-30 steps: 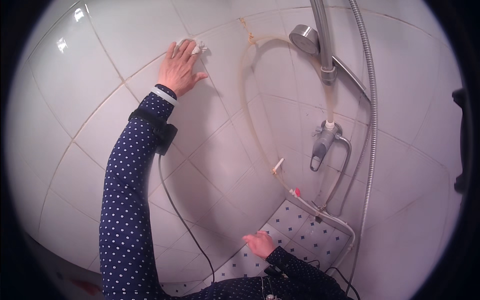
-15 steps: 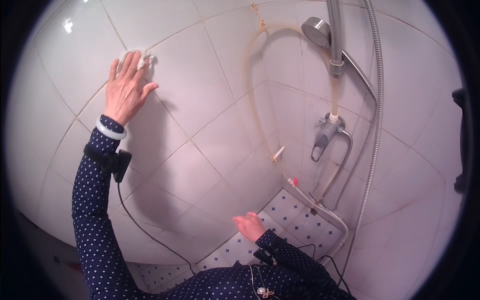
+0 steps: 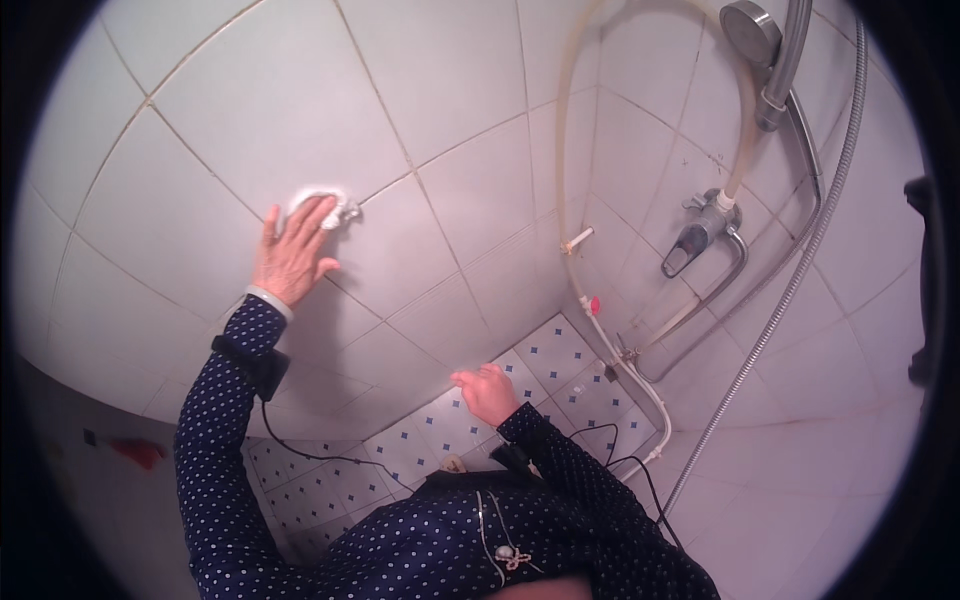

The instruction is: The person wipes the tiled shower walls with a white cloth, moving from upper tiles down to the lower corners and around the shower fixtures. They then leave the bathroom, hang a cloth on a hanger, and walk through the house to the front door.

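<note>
My left hand [image 3: 292,255] lies against the white tiled wall [image 3: 455,60], fingers stretched out over a crumpled white cloth [image 3: 330,200]. The cloth is pressed between the fingertips and the tiles, with part of it bunched out to the right of the fingers. My right hand [image 3: 488,394] is held low in front of my body, near the foot of the wall, its fingers curled into a loose fist. Nothing shows in that fist.
A shower head [image 3: 750,34] hangs on a metal rail at the upper right, with a long metal hose [image 3: 775,315]. Below are a mixer tap [image 3: 705,230] and a white pipe with a red valve handle [image 3: 595,305]. The floor [image 3: 430,425] has white tiles with small blue squares.
My left hand has moved down the wall with the cloth under its fingers. The view has shifted, so tap and shower head appear farther right. My right hand stays in a loose fist.
</note>
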A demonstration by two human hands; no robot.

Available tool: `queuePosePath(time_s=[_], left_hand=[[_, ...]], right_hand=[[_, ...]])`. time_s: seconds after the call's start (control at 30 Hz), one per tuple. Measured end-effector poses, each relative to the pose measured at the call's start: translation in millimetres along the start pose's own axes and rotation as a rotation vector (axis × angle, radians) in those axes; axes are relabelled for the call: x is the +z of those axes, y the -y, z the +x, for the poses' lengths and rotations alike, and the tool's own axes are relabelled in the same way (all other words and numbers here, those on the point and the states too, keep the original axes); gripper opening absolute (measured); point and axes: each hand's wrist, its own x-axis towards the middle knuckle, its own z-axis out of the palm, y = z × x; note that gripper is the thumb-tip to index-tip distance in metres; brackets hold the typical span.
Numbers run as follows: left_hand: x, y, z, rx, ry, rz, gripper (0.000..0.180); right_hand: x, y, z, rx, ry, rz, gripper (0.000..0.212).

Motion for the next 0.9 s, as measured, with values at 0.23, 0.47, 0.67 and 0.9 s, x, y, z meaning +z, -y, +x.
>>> queuePosePath(time_s=[0.23,0.47,0.67,0.9], left_hand=[[-37.7,92.4,34.0,-0.428,-0.547,0.114,0.064],[57.5,-23.6,-19.9,-0.244,-0.131,-0.152,0.064],[113.8,-143.7,-60.3,0.038,0.240,-0.161,0.062],[92.7,-91.4,-40.6,-0.196,0.024,-0.194,0.058]], right_hand=[[-26.0,-23.2,12.2,0.092,-0.101,-0.075,0.018],[-19.9,-30.3,2.7,0.097,-0.118,-0.056,0.018],[-3.4,-25.9,-17.8,0.114,-0.010,-0.080,0.016],[-11.4,-26.5,-30.1,0.145,0.004,-0.083,0.016]])
